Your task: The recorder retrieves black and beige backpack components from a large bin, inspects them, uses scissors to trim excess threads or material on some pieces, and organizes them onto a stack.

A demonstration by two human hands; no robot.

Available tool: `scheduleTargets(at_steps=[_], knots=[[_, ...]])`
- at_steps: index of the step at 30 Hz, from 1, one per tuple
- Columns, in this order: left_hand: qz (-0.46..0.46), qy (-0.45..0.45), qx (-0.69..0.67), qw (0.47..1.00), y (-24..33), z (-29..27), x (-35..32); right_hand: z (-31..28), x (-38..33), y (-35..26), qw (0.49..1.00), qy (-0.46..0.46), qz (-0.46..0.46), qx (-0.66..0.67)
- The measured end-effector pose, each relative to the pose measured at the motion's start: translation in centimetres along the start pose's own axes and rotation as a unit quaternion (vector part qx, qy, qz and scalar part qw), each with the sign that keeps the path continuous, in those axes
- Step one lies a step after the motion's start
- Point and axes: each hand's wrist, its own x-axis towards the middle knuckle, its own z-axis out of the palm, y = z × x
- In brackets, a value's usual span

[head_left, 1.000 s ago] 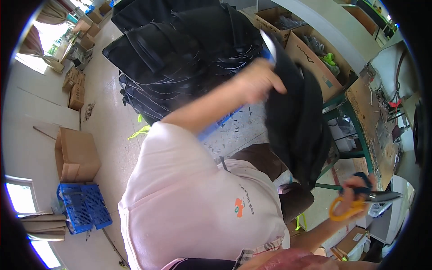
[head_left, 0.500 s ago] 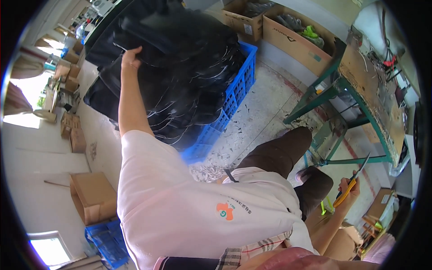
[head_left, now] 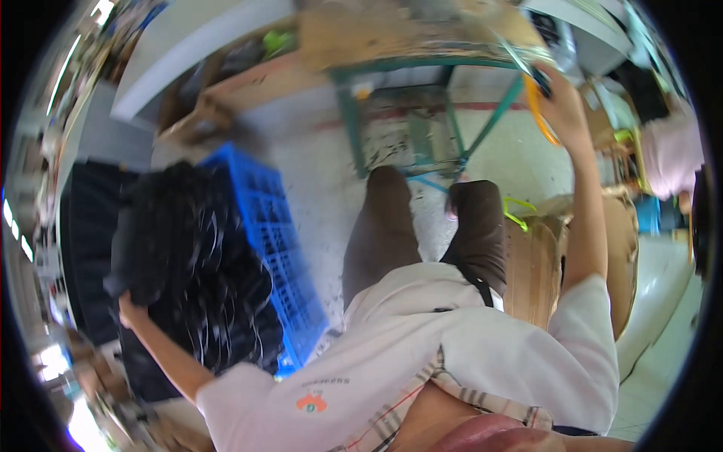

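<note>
My left hand is closed on the edge of a black fabric piece, at the left of the view. Under and around it, more black fabric is heaped, with loose white threads trailing over it. The heap fills a blue plastic crate, whose slatted side faces my legs. On the right, my right hand is wrapped round a pair of scissors with an orange handle. Their blades point up and left, by the edge of a worn table; whether they are spread is blurred.
The table stands on a green metal frame before my knees. Cardboard boxes line the wall beyond the crate. More cardboard leans by my right leg. Another person's pink sleeve shows at far right. Scraps litter the floor.
My view has swung to the right, so the crate now lies at the left and the table ahead. My right hand has risen with the scissors to the table edge. My left hand still grips black fabric.
</note>
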Motion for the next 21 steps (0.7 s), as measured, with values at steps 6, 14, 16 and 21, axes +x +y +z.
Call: scheduleTargets(at_steps=[6, 14, 16, 21], knots=[[-0.027, 0.501, 0.500, 0.706, 1.1, 17.5, -1.5, 0.2, 8.1, 7.6, 0.977, 0.108, -0.049, -0.176], [0.366, 0.163, 0.599, 0.693, -4.3, 55.5, 5.0, 3.9, 14.3, 0.4, 0.972, 0.028, 0.115, -0.202], [0.470, 0.002, 0.524, 0.710, -8.6, 42.7, -21.2, 1.7, 10.6, 7.6, 0.957, 0.093, 0.159, -0.225], [0.232, -0.352, 0.511, 0.749, -13.3, 46.5, -29.2, -0.7, 0.7, 9.4, 0.933, 0.348, 0.009, -0.094]])
